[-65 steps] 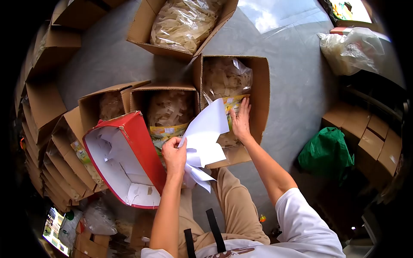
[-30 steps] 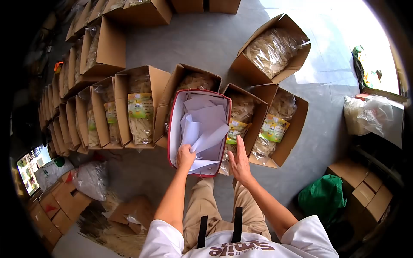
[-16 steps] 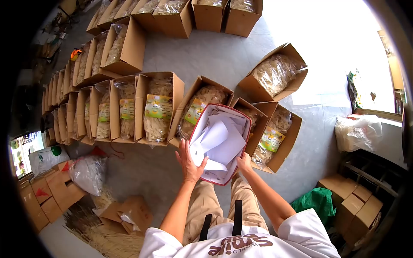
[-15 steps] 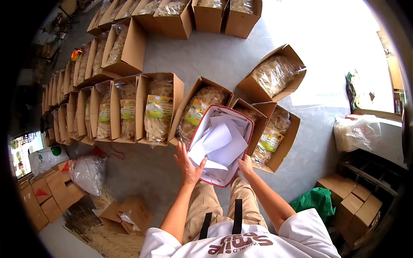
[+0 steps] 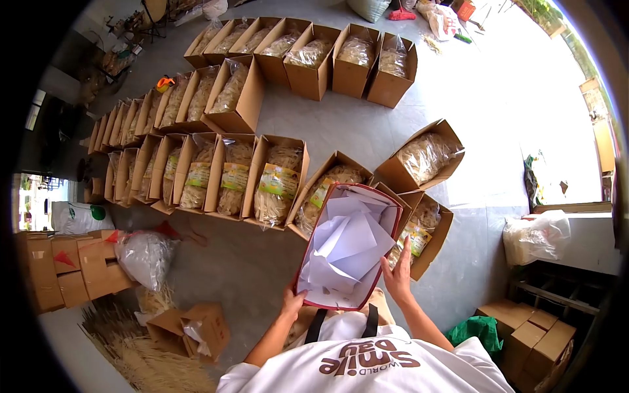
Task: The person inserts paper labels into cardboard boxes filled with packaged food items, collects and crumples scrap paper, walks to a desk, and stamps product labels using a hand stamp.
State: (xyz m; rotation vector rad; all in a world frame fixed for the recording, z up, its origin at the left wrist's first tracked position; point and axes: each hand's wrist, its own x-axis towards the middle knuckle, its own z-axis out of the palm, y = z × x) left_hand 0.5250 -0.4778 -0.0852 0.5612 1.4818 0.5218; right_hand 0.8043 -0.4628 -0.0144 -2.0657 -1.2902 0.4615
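A red-rimmed box (image 5: 303,261) with a white inside is held tilted in front of my body. Loose, curled sheets of white paper (image 5: 347,242) lie in it. My left hand (image 5: 291,304) grips the box at its near left corner, thumb over the rim. Against the right side of the box, my right hand (image 5: 398,280) has its fingers stretched out and its thumb near the rim. Just beyond, the box partly covers a carton (image 5: 335,171) with a clear bag inside. Another carton (image 5: 429,245), its bag bearing a yellow-green label, stands right beside my right hand.
Rows of open cartons (image 5: 275,177) with bagged goods stand on the grey floor (image 5: 314,121). One carton (image 5: 426,157) sits apart at the right. Stacked cardboard boxes (image 5: 85,268) are at the left; a green bag (image 5: 475,334) and more boxes (image 5: 527,334) lie lower right.
The box is nearer my body and the camera view has tilted up. My left hand went from spread fingers to gripping the corner; my right hand went from gripping to stretched fingers.
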